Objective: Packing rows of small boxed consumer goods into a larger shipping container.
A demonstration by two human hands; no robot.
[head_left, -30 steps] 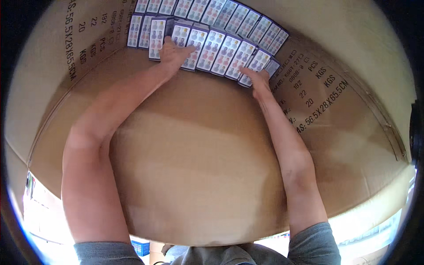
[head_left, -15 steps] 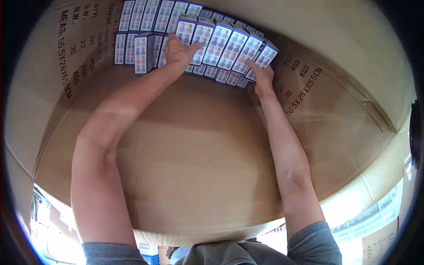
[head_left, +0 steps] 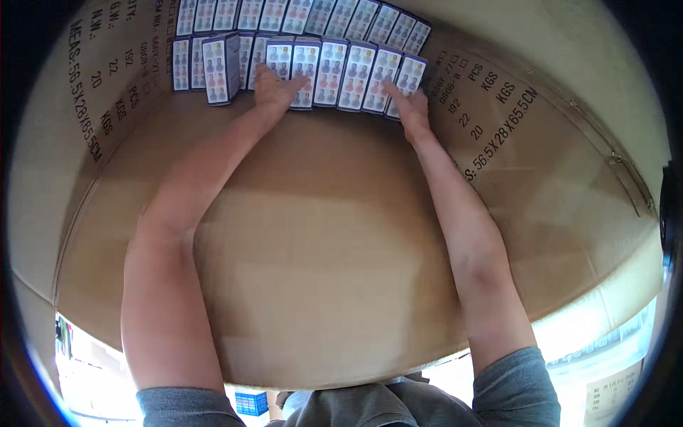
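Deep inside a big cardboard carton (head_left: 341,270), reaching to the far wall. Left hand (head_left: 276,87) flat against a front row of small boxes (head_left: 341,75), fingers spread, pressing rather than pinching; thumb lying on the face of one pack. Right hand (head_left: 409,110) at the row's right end, forefinger stretched along the edge of the last pack, other fingers curled; nothing closed in either grip. A second row of the same packs (head_left: 306,14) standing behind, against the carton wall. One pack (head_left: 220,67) at the left turned out of line, side face showing.

Likely light, thin printed card, stiff along edges yet easily dented on the broad faces; glossy print probably a little slippery. Standing on end, so prone to toppling like dominoes if pushed at the top. Best taken across the narrow sides, several at once, squeezed from both ends of the row.
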